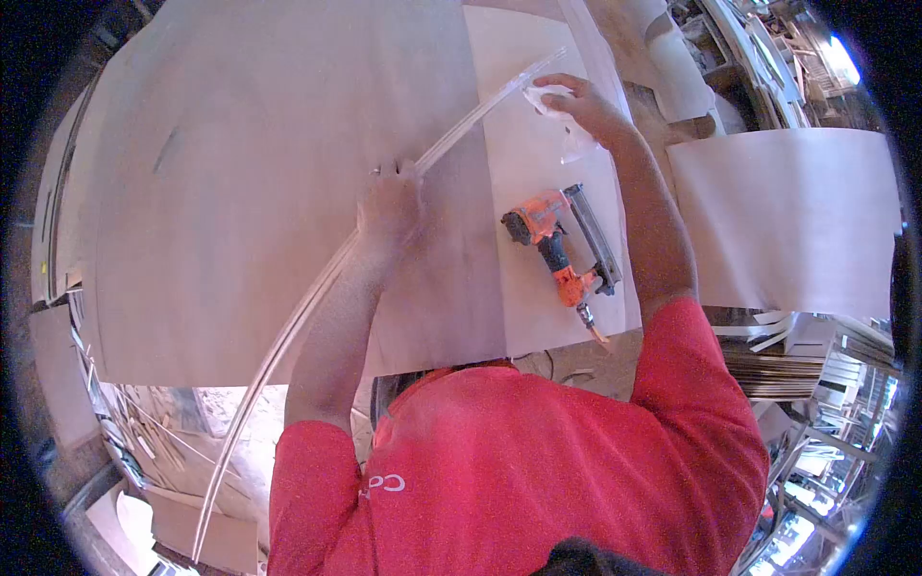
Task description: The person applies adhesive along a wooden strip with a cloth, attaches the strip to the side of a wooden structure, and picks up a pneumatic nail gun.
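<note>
In a cluttered workshop, leans over a broad brown wood sheet (pixel 288 192) and, along its right side, a paler panel (pixel 523 331). Wears a red shirt (pixel 547 461) with white lettering on one side of the chest. Has the left hand (pixel 392 200) curled over a bundle of long, thin strips (pixel 298 317), gripping them near the middle of the brown wood sheet, knuckles up and fingertips mostly hidden. Keeps the bundle slanting across the sheet, past its near edge at the lower left and over the paler panel at the upper right. Pinches with the right hand (pixel 574 100), thumb and fingers bent together, a crumpled white wrap (pixel 549 102), held over the paler panel just beside the far end of the strips. Has, below that hand, an orange-and-black pneumatic nailer (pixel 560 245) lying on its side on the paler panel, air fitting toward the near edge. To the right, shows a curved pale sheet (pixel 788 221), and below it a stack of thin boards (pixel 773 370). At the lower left, shows loose wood scraps (pixel 154 437) on the floor.
</note>
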`<state>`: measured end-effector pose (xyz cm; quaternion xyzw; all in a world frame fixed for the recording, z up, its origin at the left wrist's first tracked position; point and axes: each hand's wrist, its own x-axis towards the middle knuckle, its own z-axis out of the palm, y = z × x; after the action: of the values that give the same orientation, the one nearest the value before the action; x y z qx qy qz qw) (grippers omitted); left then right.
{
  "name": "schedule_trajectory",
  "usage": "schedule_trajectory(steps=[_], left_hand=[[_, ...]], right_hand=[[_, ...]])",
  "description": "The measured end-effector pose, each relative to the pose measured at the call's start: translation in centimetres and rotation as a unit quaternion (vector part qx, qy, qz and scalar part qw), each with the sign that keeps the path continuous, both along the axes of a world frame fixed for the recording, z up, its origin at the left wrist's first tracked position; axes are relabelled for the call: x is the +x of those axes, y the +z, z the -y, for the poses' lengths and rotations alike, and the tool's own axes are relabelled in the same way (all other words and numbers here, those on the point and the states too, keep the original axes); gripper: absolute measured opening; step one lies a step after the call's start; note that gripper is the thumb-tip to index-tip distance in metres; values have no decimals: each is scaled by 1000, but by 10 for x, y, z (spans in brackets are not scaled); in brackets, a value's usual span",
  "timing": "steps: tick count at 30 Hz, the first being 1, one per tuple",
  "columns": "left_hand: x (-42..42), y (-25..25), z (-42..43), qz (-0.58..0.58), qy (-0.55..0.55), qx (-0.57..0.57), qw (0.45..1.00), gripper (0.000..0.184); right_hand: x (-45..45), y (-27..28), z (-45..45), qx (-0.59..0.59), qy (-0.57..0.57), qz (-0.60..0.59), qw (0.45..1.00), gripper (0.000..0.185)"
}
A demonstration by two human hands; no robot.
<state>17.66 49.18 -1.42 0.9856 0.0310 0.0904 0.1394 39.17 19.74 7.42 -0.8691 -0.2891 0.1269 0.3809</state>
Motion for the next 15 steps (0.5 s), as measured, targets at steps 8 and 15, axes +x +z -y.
schedule_trajectory(steps=[8, 15], left_hand=[[11, -12, -12, -2, -23, 24, 999, 15], [6, -3, -12, -37, -14, -5, 999, 22]], right_hand=[[20, -5, -12, 79, -128, -289, 945, 55], [56, -24, -13, 39, -86, -269, 958, 52]])
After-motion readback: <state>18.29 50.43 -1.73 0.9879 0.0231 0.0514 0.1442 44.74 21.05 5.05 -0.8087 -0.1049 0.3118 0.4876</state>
